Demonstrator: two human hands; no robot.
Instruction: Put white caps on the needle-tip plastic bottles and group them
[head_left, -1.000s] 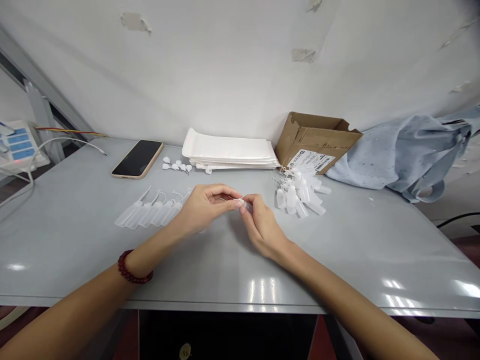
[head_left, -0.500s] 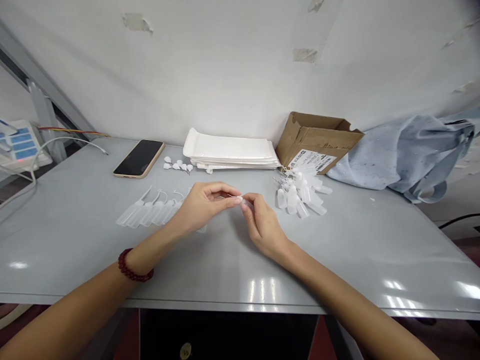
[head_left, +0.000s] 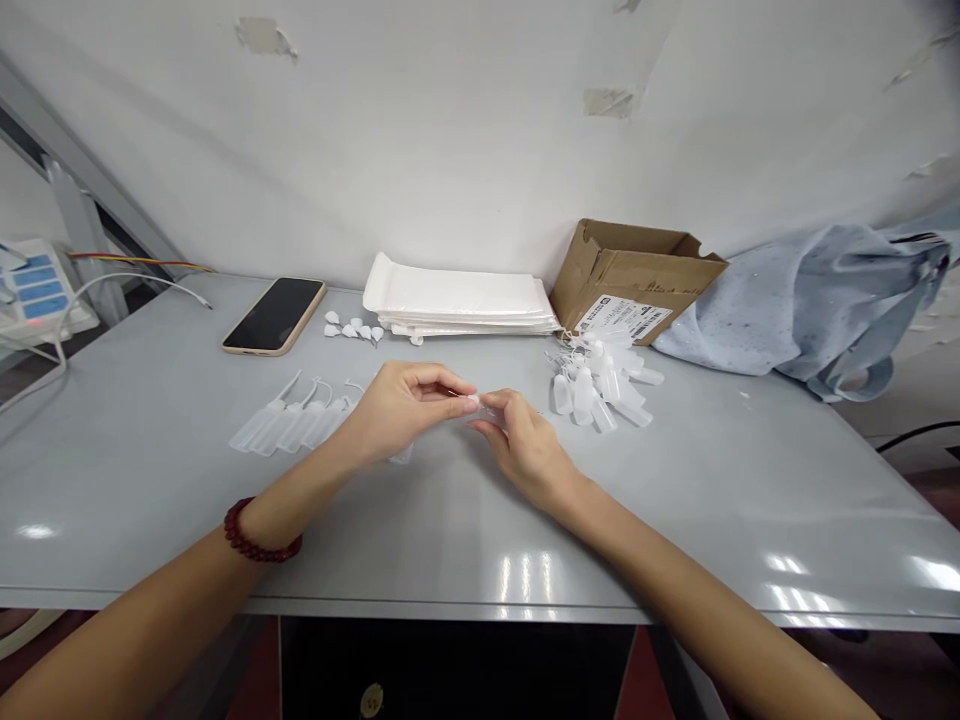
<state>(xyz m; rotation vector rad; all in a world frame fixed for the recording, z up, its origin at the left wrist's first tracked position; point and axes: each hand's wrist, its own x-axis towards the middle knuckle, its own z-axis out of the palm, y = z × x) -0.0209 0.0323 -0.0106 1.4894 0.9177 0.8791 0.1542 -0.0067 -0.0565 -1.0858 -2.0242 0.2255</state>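
Over the middle of the grey table (head_left: 675,520), my left hand (head_left: 401,410) and my right hand (head_left: 525,450) meet on a small clear plastic bottle (head_left: 480,408). The left fingertips pinch its tip and the right fingers grip its body. To the left lies a row of several clear bottles with needle tips (head_left: 289,422). A loose pile of more small bottles (head_left: 600,385) lies to the right. Small white caps (head_left: 352,330) sit further back.
A phone (head_left: 274,315) lies face up at the back left. A stack of white padded envelopes (head_left: 457,300) rests against the wall beside an open cardboard box (head_left: 637,280). A blue cloth bag (head_left: 817,310) slumps at the right. Cables and a device (head_left: 34,295) sit far left.
My right hand has turned and lowered slightly on the small bottle, its fingers curling over it. The left hand stays pinched on the tip.
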